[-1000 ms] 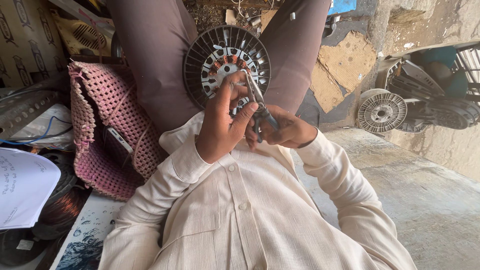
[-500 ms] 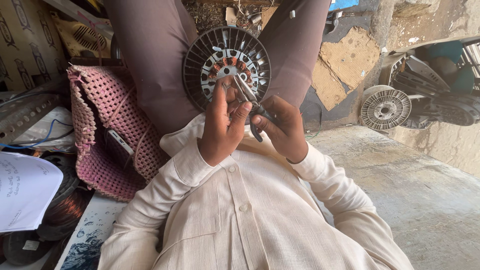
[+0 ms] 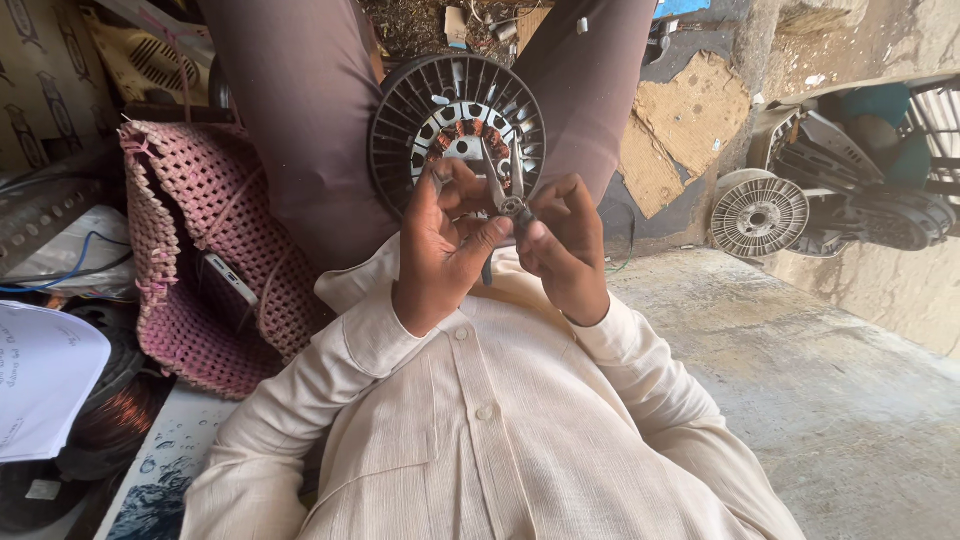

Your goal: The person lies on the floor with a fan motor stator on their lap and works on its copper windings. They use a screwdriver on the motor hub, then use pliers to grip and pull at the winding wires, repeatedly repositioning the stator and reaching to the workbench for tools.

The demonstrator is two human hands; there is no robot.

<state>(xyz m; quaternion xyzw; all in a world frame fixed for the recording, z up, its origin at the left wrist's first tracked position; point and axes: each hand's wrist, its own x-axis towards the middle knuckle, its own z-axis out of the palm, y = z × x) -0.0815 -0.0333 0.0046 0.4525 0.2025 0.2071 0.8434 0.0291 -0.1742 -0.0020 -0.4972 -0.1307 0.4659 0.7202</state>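
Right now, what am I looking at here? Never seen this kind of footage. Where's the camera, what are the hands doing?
There is no robot: a person works with bare hands. The one picture comes from a camera worn on the head, looking down past a cream shirt to the hands.

Between the knees stands a round finned motor, its copper windings showing in the middle. The right hand grips a pair of pliers, tips open and pointing at the motor. The left hand is close beside them, fingers touching near the pliers' hinge.

Around: a pink woven bag on the left, a copper wire coil and a paper sheet lower left, and a second pale finned wheel on the concrete floor at right.
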